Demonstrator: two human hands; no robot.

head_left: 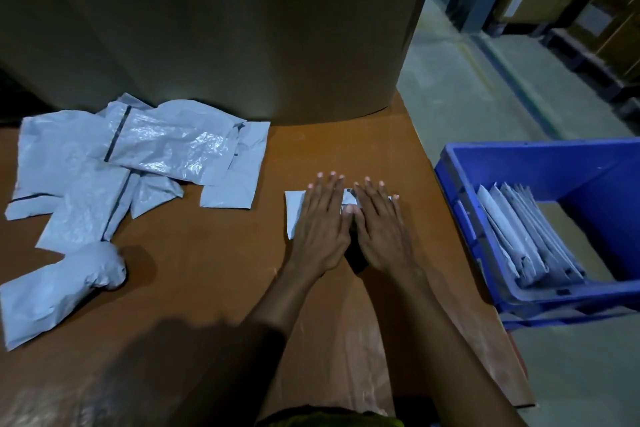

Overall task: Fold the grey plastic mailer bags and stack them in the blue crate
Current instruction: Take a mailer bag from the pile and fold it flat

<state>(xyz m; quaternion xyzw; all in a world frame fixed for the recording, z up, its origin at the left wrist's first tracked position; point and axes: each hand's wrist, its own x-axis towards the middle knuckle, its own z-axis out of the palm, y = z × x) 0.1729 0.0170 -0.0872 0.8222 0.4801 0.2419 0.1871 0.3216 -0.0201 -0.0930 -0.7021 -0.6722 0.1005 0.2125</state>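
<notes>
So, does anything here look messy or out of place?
Only mildly. The unfolded mailer bags at left lie crumpled and overlapping, and the nearest bag is bunched up at one end. In the blue crate the folded bags lean on edge against one wall rather than lying flat. Nothing looks torn or spilled.

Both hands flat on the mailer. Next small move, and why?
Likely lift the folded mailer and stand it in the blue crate: left hand and right hand press it flat, it looks creased small, and folded bags already stand there.

Bare forearms (433,322), and a dark green garment (329,419) (only an edge shows).
</notes>
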